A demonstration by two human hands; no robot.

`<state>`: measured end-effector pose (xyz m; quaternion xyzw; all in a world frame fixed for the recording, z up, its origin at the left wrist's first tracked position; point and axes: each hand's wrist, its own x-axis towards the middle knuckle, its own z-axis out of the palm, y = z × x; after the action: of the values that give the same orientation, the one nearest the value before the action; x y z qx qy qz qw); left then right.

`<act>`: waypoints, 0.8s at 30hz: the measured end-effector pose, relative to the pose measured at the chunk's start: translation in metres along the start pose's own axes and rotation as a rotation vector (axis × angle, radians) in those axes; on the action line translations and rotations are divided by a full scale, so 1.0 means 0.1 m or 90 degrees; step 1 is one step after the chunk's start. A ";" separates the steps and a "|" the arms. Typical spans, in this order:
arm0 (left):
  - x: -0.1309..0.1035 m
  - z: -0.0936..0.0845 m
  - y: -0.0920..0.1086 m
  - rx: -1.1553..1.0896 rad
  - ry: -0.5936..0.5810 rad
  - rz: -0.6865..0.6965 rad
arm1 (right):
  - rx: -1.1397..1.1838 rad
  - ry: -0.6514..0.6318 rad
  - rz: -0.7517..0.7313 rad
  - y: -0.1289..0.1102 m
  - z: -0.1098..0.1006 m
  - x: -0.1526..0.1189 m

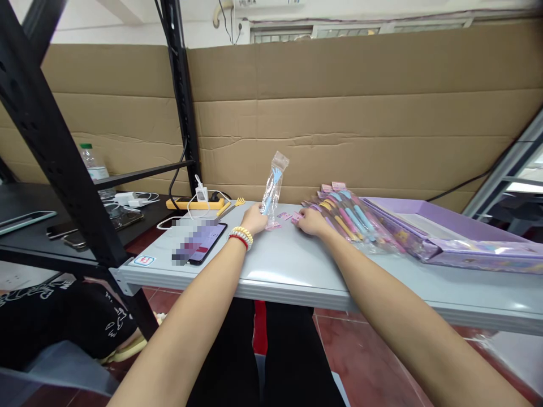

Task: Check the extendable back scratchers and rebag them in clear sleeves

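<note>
My left hand (pixel 253 219) is closed around the lower part of a clear plastic bag (pixel 278 169), which stands tilted above the table. Inside it is a light-blue back scratcher (pixel 276 176) with a hand-shaped head. My right hand (pixel 311 221) has its fingers pinched on a small pink card (pixel 297 217) at the tabletop. Other small pink cards (pixel 285 215) lie between my hands. Just right of my right hand is a pile of bagged back scratchers (pixel 345 215) in blue, yellow, pink and purple.
A purple box (pixel 449 251) stands on the grey table (pixel 292 268) at the right. Toward the left lie a phone (pixel 207 243), a yellow back scratcher (pixel 237 202) and a yellow power strip (pixel 176 203) with white cables. A black shelf post (pixel 180 85) rises behind; cardboard (pixel 339 113) lines the back.
</note>
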<state>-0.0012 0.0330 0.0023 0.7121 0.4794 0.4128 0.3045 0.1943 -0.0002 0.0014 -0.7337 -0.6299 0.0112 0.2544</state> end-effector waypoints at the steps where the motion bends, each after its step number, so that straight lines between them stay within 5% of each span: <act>1: 0.00 0.00 0.00 0.009 -0.004 0.008 | 0.022 0.026 0.007 0.00 -0.03 0.00; 8: -0.01 -0.01 0.00 0.036 -0.041 0.045 | 0.176 0.176 0.054 -0.03 -0.20 -0.01; 16: -0.06 0.01 0.08 -0.127 -0.225 0.091 | 0.170 0.344 -0.007 0.01 -0.20 0.02; 24: -0.14 -0.06 0.21 -0.194 -0.267 0.047 | 0.253 0.389 -0.079 0.02 -0.19 0.05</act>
<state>-0.0008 0.0128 0.0182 0.7447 0.3120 0.3347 0.4860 0.2041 -0.0025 0.0186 -0.6000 -0.5537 -0.1018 0.5684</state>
